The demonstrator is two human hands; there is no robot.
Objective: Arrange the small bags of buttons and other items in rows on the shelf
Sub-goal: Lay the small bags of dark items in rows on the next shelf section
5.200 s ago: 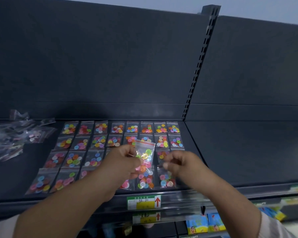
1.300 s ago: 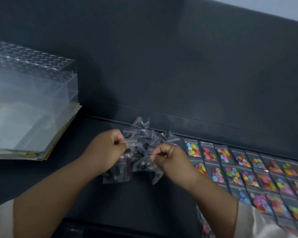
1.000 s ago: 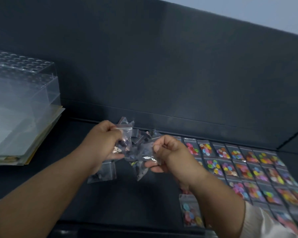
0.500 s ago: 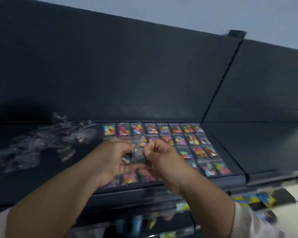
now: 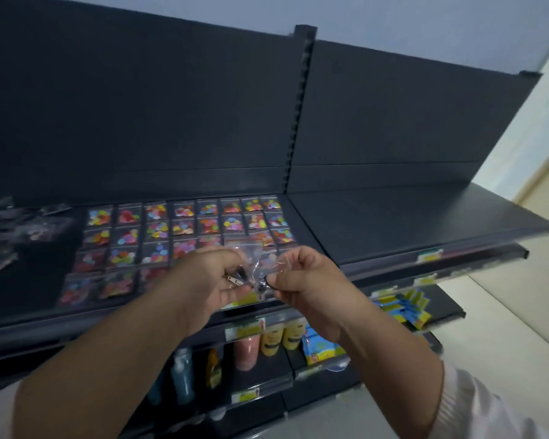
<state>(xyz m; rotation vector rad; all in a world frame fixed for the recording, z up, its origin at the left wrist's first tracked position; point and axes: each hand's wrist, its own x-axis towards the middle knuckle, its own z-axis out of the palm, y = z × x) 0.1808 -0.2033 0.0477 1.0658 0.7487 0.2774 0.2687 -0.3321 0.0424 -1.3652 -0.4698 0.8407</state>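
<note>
Small clear bags of coloured buttons [image 5: 184, 231] lie in neat rows on the dark shelf [image 5: 393, 223]. A loose pile of clear bags [image 5: 10, 229] with dark items sits at the shelf's far left. My left hand [image 5: 210, 280] and my right hand [image 5: 301, 277] are held together above the shelf's front edge. Between them they pinch small clear bags [image 5: 254, 267] holding dark items and a metal piece. The hands hide some of the front rows.
To the right of the upright post [image 5: 298, 115] the shelf section is bare. Lower shelves hold bottles [image 5: 184, 375], yellow jars [image 5: 282, 335] and blue-yellow packets [image 5: 403, 307]. Price labels [image 5: 428, 256] run along the front rail.
Both hands took small bags from the loose pile on the left and carried them right, over the button rows. The view has swung to the right.
</note>
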